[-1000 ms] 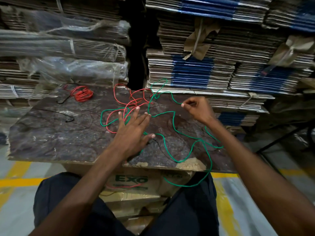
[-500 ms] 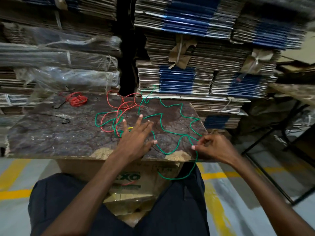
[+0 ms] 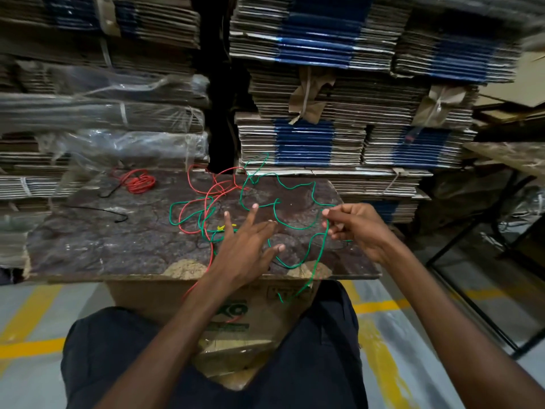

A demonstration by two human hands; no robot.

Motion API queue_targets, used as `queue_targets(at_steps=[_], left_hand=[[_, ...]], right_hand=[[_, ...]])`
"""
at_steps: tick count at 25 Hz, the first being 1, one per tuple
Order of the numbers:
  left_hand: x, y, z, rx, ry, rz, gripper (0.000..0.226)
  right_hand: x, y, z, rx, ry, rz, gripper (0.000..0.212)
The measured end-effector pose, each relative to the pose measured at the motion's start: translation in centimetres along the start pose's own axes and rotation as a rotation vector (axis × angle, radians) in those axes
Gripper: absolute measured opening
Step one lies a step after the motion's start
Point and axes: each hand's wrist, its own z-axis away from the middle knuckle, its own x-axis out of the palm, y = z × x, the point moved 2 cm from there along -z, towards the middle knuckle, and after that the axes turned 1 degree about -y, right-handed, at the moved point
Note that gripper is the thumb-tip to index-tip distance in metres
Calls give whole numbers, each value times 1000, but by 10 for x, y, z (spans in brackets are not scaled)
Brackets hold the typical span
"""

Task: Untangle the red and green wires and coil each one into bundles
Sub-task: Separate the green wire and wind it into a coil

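Green wire and red wire, tangled mid-desk toward the far edge, green trailing over the near edge; right grip pinching green near the right edge; left grip spread flat on the desk; red coil at far left corner.

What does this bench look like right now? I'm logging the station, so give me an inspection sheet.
Surface: worn dark board on a cardboard box.
Job's things: loose green wire tangled with loose red wire; both hang over the front edge.
Clutter: coiled red wire bundle, thin black wire, small yellow scrap.
Hands: left hand flat, fingers spread; right hand pinches green wire.
Cables: as above.
Surroundings: stacked flat cardboard, yellow floor lines.
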Motion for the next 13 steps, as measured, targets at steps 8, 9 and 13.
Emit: queue_targets(at_steps=[8, 9, 13], left_hand=[[-5, 9, 2, -13, -73, 647, 27], [-5, 9, 1, -27, -80, 634, 31], [-3, 11, -10, -132, -60, 675, 21]], right_hand=[[9, -24, -39, 32, 106, -350, 7], [9, -26, -42, 40, 108, -391, 7], [5, -28, -45, 41, 137, -433, 11]])
